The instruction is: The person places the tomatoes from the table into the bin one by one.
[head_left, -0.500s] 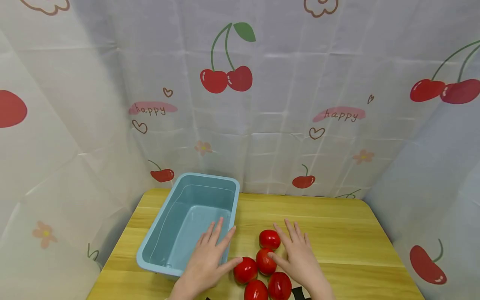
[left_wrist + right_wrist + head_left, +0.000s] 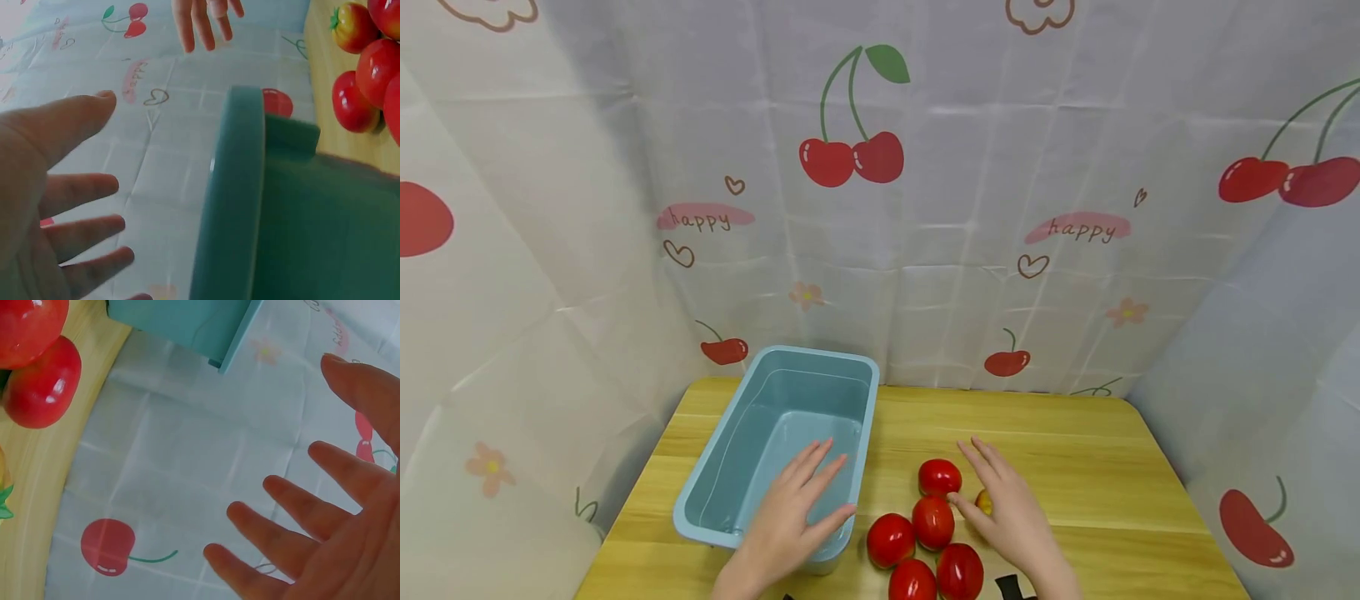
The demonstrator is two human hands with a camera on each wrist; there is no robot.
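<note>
My left hand [image 2: 786,521] hovers over the near right part of a blue plastic bin [image 2: 812,383], fingers spread and holding nothing. In the left wrist view its fingers [image 2: 87,234] stand apart from the bin's rim. To the right, my right hand [image 2: 1011,512] is held over the table, fingers extended with nothing in them. Beside it lies a cluster of glossy red round fruits [image 2: 933,523]. A yellowish-red fruit [image 2: 983,502] is partly hidden beneath that hand; the left wrist view shows one such fruit [image 2: 354,28] with a green leafy top.
The bin stands at the left of a wooden table [image 2: 1075,450]. A white curtain [image 2: 955,275] printed with cherries hangs behind the table and along both sides. A black strap piece [image 2: 1010,587] shows by the right wrist.
My left hand has shifted left and slightly nearer, away from the fruits. My right hand has moved a little right, uncovering part of the yellowish fruit. Bin and red fruits stay put.
</note>
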